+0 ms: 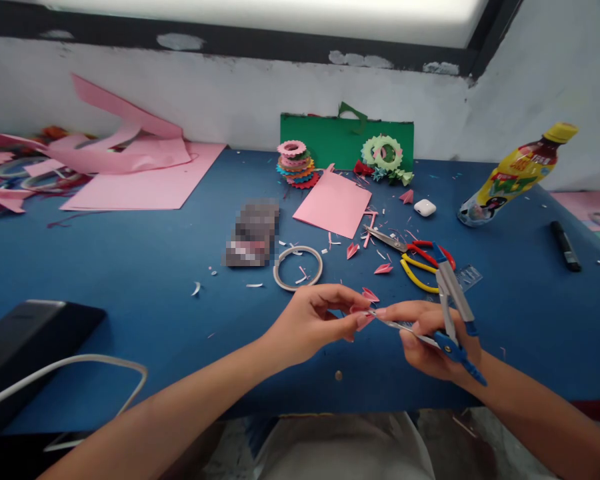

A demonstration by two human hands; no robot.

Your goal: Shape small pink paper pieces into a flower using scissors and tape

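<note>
At the back of the surface (155,280), a board (325,143) stands by the wall (230,93), with stacked rings (295,163) before its left end and paper sheets (135,190) farther left. A paper rectangle (333,205) lies before the board; nearer is a tape roll (276,272), with scissors (406,247) to its right and folded paper pieces (353,251) between. A bottle (513,177) stands right of the scissors, a marker (565,247) beyond it. In front, a hinged tool (459,293) is in the right grip (433,337), beside the left grip (320,320).
</note>
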